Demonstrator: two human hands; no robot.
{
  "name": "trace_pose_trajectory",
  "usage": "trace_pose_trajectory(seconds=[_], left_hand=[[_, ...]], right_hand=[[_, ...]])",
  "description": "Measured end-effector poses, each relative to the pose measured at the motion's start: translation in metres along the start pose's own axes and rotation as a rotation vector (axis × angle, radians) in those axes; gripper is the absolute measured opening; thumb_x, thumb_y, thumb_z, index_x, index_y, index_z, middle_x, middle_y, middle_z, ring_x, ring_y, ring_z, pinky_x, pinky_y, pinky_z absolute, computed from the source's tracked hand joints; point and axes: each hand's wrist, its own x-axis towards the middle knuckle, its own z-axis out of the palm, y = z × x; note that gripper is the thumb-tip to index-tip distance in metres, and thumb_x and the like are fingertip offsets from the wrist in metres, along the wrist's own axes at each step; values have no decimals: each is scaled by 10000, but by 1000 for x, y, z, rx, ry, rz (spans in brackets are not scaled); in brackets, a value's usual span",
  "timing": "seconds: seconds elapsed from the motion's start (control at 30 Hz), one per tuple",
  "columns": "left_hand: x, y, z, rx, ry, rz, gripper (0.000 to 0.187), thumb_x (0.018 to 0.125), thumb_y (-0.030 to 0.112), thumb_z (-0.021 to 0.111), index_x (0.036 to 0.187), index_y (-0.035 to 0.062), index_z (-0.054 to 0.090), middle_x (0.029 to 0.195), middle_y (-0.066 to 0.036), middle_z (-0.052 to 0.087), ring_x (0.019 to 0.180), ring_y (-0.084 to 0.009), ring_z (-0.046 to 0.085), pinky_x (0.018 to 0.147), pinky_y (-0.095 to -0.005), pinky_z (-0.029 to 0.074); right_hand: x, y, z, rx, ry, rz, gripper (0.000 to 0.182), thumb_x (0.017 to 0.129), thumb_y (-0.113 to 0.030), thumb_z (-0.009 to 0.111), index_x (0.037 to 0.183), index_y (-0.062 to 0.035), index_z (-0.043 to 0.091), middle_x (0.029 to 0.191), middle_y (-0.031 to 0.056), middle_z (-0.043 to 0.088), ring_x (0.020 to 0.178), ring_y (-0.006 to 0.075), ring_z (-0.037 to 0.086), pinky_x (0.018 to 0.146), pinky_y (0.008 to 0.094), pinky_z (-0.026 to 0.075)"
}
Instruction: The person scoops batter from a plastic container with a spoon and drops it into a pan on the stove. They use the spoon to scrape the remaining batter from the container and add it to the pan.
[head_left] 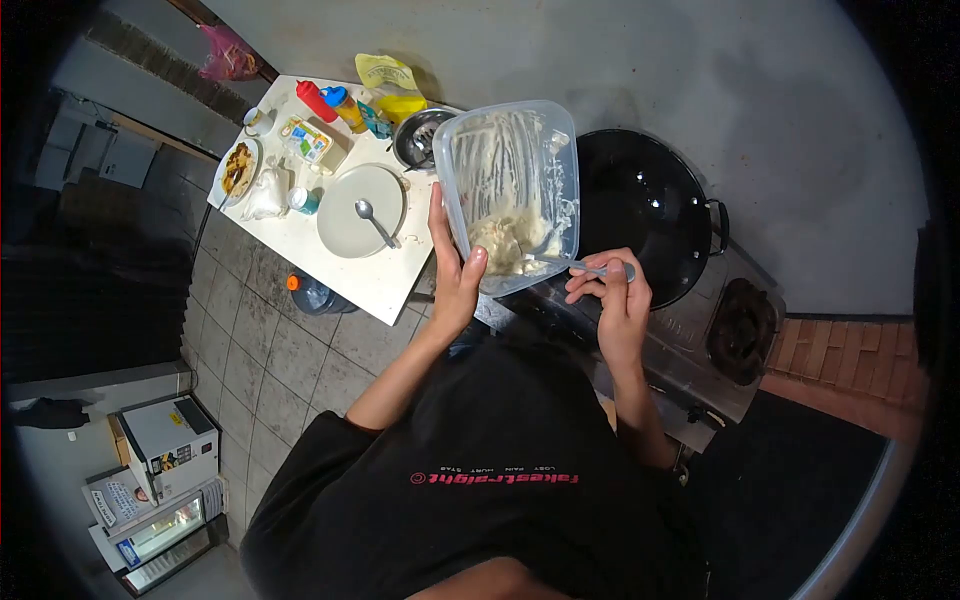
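Tiled floor (290, 360), held tub (569, 190), "fakestraight" shirt (500, 430)

Two hands (456, 285), one plastic tub (566, 190), one wok (632, 220), two plates (342, 200), one metal bowl (400, 149)

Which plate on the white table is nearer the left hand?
The plate with a spoon on it; the other plate, bearing food, lies farther from the left hand.
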Motion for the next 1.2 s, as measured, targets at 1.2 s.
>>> trace_pose_trajectory(seconds=[1.2], left_hand=[[13, -31, -6, -169, -96, 19, 1013, 919, 569, 525, 1619, 24, 36, 1681, -194, 56, 1558, -334, 91, 1251, -432, 82]], right_hand=[[5, 2, -26, 214, 115, 21, 313, 1116, -235, 381, 1042, 27, 534, 920, 195, 655, 768, 223, 682, 646, 340, 585]])
